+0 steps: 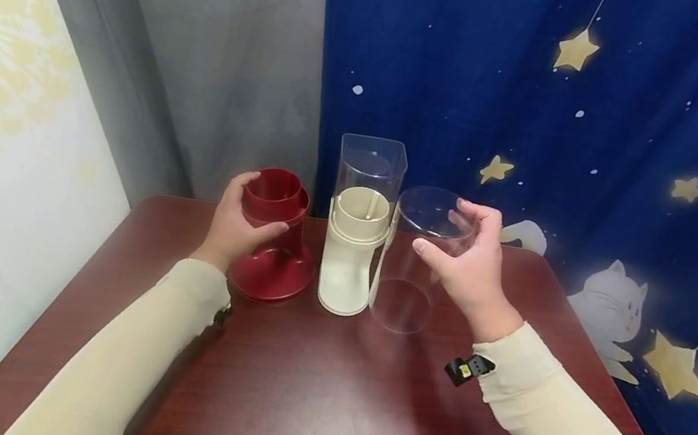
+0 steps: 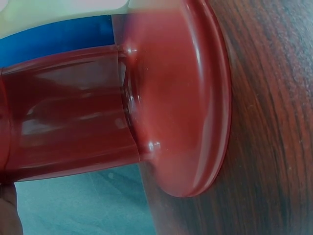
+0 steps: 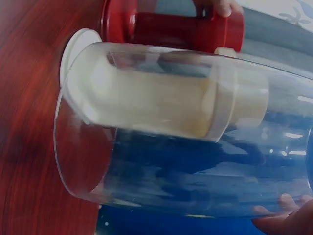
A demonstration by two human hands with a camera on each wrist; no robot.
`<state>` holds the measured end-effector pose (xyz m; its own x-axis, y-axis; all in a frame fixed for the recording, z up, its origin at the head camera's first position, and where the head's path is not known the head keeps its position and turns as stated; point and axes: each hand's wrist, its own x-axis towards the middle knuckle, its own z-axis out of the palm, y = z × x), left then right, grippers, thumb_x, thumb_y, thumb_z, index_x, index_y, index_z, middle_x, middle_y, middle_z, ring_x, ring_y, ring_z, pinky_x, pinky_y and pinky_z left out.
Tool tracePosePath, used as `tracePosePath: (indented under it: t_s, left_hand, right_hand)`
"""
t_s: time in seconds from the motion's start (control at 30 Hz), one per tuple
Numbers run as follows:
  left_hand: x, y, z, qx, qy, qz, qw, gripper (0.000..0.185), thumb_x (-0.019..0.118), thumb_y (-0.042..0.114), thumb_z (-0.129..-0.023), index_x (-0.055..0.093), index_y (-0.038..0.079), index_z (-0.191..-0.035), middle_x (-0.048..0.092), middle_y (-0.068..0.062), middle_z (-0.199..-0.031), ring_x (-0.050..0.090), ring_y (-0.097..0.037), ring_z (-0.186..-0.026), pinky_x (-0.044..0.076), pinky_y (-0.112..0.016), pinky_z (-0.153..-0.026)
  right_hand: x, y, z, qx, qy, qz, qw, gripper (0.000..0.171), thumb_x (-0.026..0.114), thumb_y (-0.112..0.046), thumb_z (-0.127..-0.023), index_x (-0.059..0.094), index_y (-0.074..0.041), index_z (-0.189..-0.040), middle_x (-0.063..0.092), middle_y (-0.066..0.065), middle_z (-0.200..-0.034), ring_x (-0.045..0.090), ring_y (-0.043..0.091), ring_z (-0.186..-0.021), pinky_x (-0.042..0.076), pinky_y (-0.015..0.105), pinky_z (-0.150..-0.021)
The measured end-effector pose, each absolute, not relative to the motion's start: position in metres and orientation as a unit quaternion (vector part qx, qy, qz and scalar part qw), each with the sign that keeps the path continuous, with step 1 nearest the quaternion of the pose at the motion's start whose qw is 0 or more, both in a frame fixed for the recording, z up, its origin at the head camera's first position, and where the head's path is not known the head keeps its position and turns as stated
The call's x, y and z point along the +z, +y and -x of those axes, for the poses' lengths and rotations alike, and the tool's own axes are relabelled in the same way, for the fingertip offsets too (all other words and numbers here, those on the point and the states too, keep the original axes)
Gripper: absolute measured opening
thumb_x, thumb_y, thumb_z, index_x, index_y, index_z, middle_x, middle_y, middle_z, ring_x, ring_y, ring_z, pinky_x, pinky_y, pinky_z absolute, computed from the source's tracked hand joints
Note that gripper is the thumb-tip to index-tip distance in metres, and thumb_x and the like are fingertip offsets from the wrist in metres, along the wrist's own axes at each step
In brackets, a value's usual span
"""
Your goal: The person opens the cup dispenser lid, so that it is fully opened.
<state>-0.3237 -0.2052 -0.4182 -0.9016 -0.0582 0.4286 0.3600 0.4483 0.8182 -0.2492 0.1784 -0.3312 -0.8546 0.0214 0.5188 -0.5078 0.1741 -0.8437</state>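
Observation:
On the left of the head view, my left hand (image 1: 234, 229) grips the round collar of a red plastic dispenser stand (image 1: 272, 278), its thumb on the near side. The stand is upright, and its wide foot rests on the wooden table in the left wrist view. My right hand (image 1: 478, 266) holds a clear plastic cylinder (image 1: 402, 307) near its top rim, thumb toward me and fingers round the far side. Between the hands stands a cream dispenser stand (image 1: 344, 278) with a round collar. The cylinder overlaps this cream stand in the right wrist view.
A clear squarish container (image 1: 373, 154) rises behind the cream collar. All these pieces stand near the far edge of the dark red wooden table (image 1: 304, 402). Beyond it hang a grey curtain (image 1: 221, 73) and a blue star-patterned curtain (image 1: 456, 74).

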Motion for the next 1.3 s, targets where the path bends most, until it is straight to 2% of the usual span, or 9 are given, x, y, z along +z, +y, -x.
tracePosePath:
  t_s: [0.1, 0.17, 0.23, 0.4, 0.47, 0.77, 0.87, 1.1, 1.3]
  left_hand:
    - [-0.417, -0.205, 0.324, -0.518, -0.826, 0.094, 0.205, 0.099, 0.094, 0.034, -0.079, 0.035, 0.032, -0.158, 0.047, 0.000, -0.156, 0.047, -0.025, -0.140, 0.058, -0.056, -0.100]
    - [-0.415, -0.205, 0.323, -0.518, -0.825, 0.093, 0.205, 0.098, 0.094, 0.034, -0.079, 0.035, 0.032, -0.158, 0.047, 0.000, -0.156, 0.047, -0.025, -0.140, 0.058, -0.056, -0.100]
    - [-0.414, -0.205, 0.322, -0.520, -0.824, 0.093, 0.204, 0.098, 0.094, 0.034, -0.079, 0.035, 0.032, -0.158, 0.046, 0.000, -0.156, 0.046, -0.025, -0.140, 0.058, -0.056, -0.100]
    - [-0.413, -0.205, 0.322, -0.524, -0.822, 0.092, 0.204, 0.098, 0.094, 0.034, -0.079, 0.035, 0.033, -0.158, 0.046, 0.001, -0.156, 0.046, -0.025, -0.140, 0.058, -0.056, -0.100]
    - [-0.413, -0.206, 0.321, -0.524, -0.822, 0.090, 0.204, 0.098, 0.094, 0.034, -0.079, 0.035, 0.034, -0.157, 0.046, 0.001, -0.156, 0.046, -0.024, -0.140, 0.058, -0.056, -0.100]
    - [-0.414, -0.205, 0.322, -0.524, -0.822, 0.090, 0.205, 0.098, 0.094, 0.034, -0.079, 0.036, 0.033, -0.157, 0.047, 0.001, -0.155, 0.046, -0.024, -0.140, 0.058, -0.056, -0.100]
    - [-0.415, -0.205, 0.322, -0.523, -0.823, 0.089, 0.205, 0.098, 0.094, 0.034, -0.079, 0.035, 0.034, -0.157, 0.047, 0.001, -0.155, 0.046, -0.024, -0.140, 0.058, -0.056, -0.100]
    - [-0.417, -0.204, 0.322, -0.521, -0.824, 0.088, 0.205, 0.098, 0.094, 0.034, -0.079, 0.035, 0.034, -0.157, 0.047, 0.001, -0.156, 0.046, -0.024, -0.141, 0.058, -0.056, -0.100]
    - [-0.417, -0.203, 0.321, -0.525, -0.821, 0.089, 0.204, 0.098, 0.094, 0.034, -0.079, 0.035, 0.035, -0.157, 0.047, 0.003, -0.155, 0.046, -0.023, -0.140, 0.058, -0.056, -0.100]
  right_hand:
    - [-0.336, 0.182, 0.256, 0.621, -0.732, -0.162, 0.229, 0.084, 0.086, 0.008, -0.076, 0.034, 0.005, -0.143, 0.045, 0.013, -0.155, 0.057, 0.028, -0.135, 0.061, 0.018, -0.082]
    - [-0.339, 0.184, 0.260, 0.621, -0.731, -0.161, 0.235, 0.083, 0.085, 0.007, -0.077, 0.034, 0.005, -0.143, 0.044, 0.013, -0.155, 0.055, 0.031, -0.137, 0.060, 0.017, -0.086]
    - [-0.343, 0.185, 0.264, 0.620, -0.730, -0.160, 0.239, 0.083, 0.086, 0.006, -0.078, 0.034, 0.005, -0.143, 0.044, 0.013, -0.155, 0.058, 0.032, -0.134, 0.059, 0.017, -0.087]
    - [-0.354, 0.185, 0.276, 0.634, -0.716, -0.155, 0.247, 0.082, 0.085, 0.007, -0.078, 0.035, 0.004, -0.142, 0.044, 0.015, -0.151, 0.067, 0.019, -0.115, 0.060, 0.020, -0.089]
    - [-0.358, 0.184, 0.280, 0.640, -0.711, -0.148, 0.250, 0.081, 0.085, 0.008, -0.078, 0.035, 0.005, -0.142, 0.045, 0.016, -0.150, 0.067, 0.017, -0.114, 0.060, 0.020, -0.089]
    - [-0.376, 0.183, 0.295, 0.633, -0.722, -0.110, 0.259, 0.083, 0.088, 0.001, -0.079, 0.035, 0.001, -0.143, 0.048, 0.019, -0.148, 0.062, 0.029, -0.129, 0.058, 0.020, -0.093]
    - [-0.380, 0.183, 0.299, 0.626, -0.727, -0.098, 0.263, 0.083, 0.089, -0.002, -0.080, 0.035, 0.001, -0.143, 0.048, 0.018, -0.149, 0.060, 0.028, -0.133, 0.058, 0.022, -0.096]
    - [-0.393, 0.185, 0.305, 0.595, -0.752, -0.063, 0.277, 0.084, 0.092, -0.013, -0.080, 0.038, 0.001, -0.143, 0.045, 0.013, -0.153, 0.051, 0.021, -0.144, 0.051, 0.039, -0.112]
    - [-0.400, 0.185, 0.310, 0.587, -0.755, -0.048, 0.287, 0.085, 0.093, -0.013, -0.078, 0.038, -0.002, -0.143, 0.045, 0.015, -0.152, 0.051, 0.021, -0.144, 0.049, 0.042, -0.114]
